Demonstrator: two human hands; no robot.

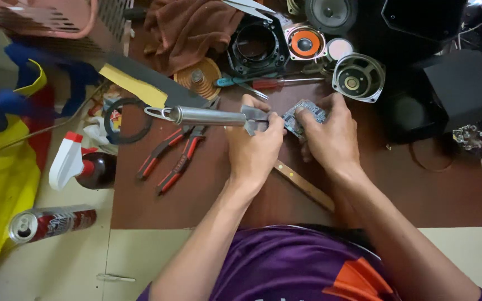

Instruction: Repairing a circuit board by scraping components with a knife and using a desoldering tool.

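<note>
My left hand point(254, 146) grips a long metal cylinder tool point(207, 116), a desoldering pump, with its body pointing left and its tip against a small circuit board point(303, 113). My right hand point(330, 136) holds that board by its right edge above the brown wooden board point(430, 189). Both hands nearly touch at the middle of the view. Part of the circuit board is hidden by my fingers.
Red-handled pliers point(171, 156) lie left of my hands, a wooden-handled tool point(305, 187) beneath my wrists. Speaker drivers point(358, 77) point(305, 42), a black speaker frame point(256, 45), screwdrivers point(274, 83), a brown cloth point(188, 28) and black boxes point(458, 89) crowd the far side. A spray bottle point(79, 166) and can point(51, 222) lie left.
</note>
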